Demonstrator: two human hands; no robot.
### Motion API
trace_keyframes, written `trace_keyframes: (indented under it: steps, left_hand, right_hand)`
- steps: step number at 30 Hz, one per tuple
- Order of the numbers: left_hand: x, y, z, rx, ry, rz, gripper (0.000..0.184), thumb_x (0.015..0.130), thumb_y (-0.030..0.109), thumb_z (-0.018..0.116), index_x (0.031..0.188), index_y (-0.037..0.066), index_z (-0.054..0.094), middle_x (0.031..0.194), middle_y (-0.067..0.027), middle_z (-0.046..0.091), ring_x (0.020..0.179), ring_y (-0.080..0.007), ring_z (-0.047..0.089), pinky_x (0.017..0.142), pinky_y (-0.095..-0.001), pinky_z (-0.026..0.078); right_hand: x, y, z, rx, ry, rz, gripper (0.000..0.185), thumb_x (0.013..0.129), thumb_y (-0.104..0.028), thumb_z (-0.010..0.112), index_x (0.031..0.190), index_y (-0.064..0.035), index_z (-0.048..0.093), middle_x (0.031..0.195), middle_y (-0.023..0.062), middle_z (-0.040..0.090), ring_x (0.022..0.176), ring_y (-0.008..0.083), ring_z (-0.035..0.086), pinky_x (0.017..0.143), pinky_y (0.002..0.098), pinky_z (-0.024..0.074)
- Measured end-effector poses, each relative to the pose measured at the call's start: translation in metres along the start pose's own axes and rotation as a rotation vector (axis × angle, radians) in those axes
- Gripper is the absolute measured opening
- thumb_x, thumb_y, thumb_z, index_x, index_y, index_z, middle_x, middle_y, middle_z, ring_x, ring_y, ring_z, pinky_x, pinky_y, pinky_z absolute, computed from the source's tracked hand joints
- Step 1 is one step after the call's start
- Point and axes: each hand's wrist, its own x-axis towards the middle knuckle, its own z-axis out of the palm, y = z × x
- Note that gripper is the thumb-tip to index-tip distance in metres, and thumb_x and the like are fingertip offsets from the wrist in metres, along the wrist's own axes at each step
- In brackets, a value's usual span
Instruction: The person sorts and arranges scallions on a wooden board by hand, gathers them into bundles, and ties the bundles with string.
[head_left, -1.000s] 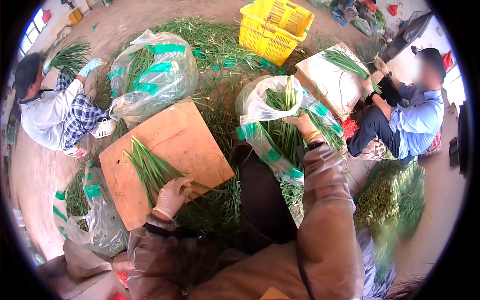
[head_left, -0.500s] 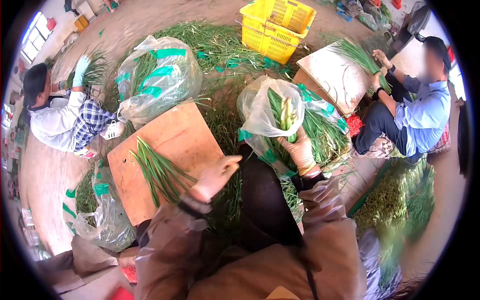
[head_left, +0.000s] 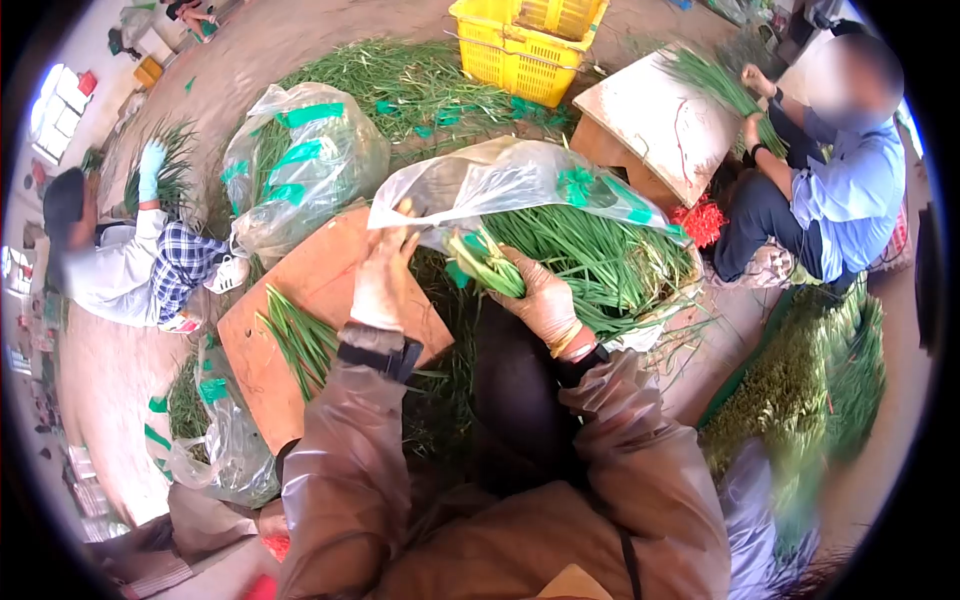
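Note:
My gloved right hand (head_left: 545, 305) is closed round a bunch of chives (head_left: 484, 262) with pale stem ends pointing left. The bunch lies at the mouth of a clear plastic bag (head_left: 480, 185) with green tape on it, over more long green chives (head_left: 600, 262) inside. My gloved left hand (head_left: 380, 282) grips the left edge of the bag and holds it raised; some of its fingers are hidden by the film. Left of that hand, a small bunch of chives (head_left: 298, 340) lies on a tilted reddish-brown board (head_left: 250, 335).
Another filled bag (head_left: 340, 165) stands beyond the board, and a third bag (head_left: 235, 455) at the lower left. Yellow crates (head_left: 520, 70) stand behind loose greens (head_left: 400, 75). One person (head_left: 850, 190) works at a pale board (head_left: 665, 130); another person (head_left: 110, 260) sits left. Chives are heaped (head_left: 800, 390) at right.
My left hand has moved from above the board to the bag and taken its edge, pulling the film wide to the left. My right hand has shifted left with the chives.

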Motion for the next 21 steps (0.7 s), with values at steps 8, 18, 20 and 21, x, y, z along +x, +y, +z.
trace_keyframes:
  steps: [8, 18, 20, 21]
  left_hand:
    - [-0.067, -0.098, 0.045, 0.067, -0.026, -0.092, 0.07, 0.083, 0.014, 0.073, 0.143, 0.005, 0.037, 0.139, -0.0098, 0.043, 0.122, -0.022, 0.049, 0.107, -0.0327, 0.033]
    - [-0.055, -0.099, 0.014, -0.294, 0.04, -0.282, 0.029, 0.082, 0.01, 0.073, 0.108, 0.001, 0.065, 0.111, -0.0117, 0.066, 0.11, -0.0238, 0.061, 0.105, -0.0383, 0.043]
    - [-0.053, -0.099, 0.017, -0.313, 0.016, -0.292, 0.028, 0.082, 0.011, 0.073, 0.108, 0.002, 0.065, 0.11, -0.0114, 0.066, 0.109, -0.0239, 0.061, 0.105, -0.0381, 0.043]
    - [-0.052, -0.097, 0.019, -0.297, -0.007, -0.284, 0.027, 0.083, 0.011, 0.073, 0.107, 0.002, 0.065, 0.11, -0.0112, 0.066, 0.109, -0.0237, 0.061, 0.105, -0.0381, 0.043]
  right_hand:
    - [-0.001, -0.003, 0.005, -0.067, -0.369, -0.005, 0.08, 0.069, -0.021, 0.08, 0.14, -0.0078, 0.044, 0.117, 0.0204, 0.061, 0.106, 0.0372, 0.059, 0.09, 0.041, 0.0477]
    - [-0.077, 0.081, -0.084, 0.355, 0.246, 0.443, 0.02, 0.09, -0.016, 0.066, 0.106, -0.0047, 0.069, 0.102, 0.0127, 0.069, 0.091, 0.0227, 0.066, 0.084, 0.0302, 0.0497]
    - [-0.084, 0.083, -0.099, -0.06, 0.04, 0.417, 0.03, 0.088, -0.032, 0.068, 0.104, -0.0065, 0.07, 0.098, 0.0167, 0.068, 0.09, 0.0299, 0.065, 0.082, 0.0368, 0.0501]
    - [-0.089, 0.095, -0.096, -0.222, -0.032, 0.416, 0.037, 0.087, -0.04, 0.066, 0.104, -0.0069, 0.07, 0.097, 0.018, 0.068, 0.091, 0.0332, 0.064, 0.082, 0.0404, 0.0495]
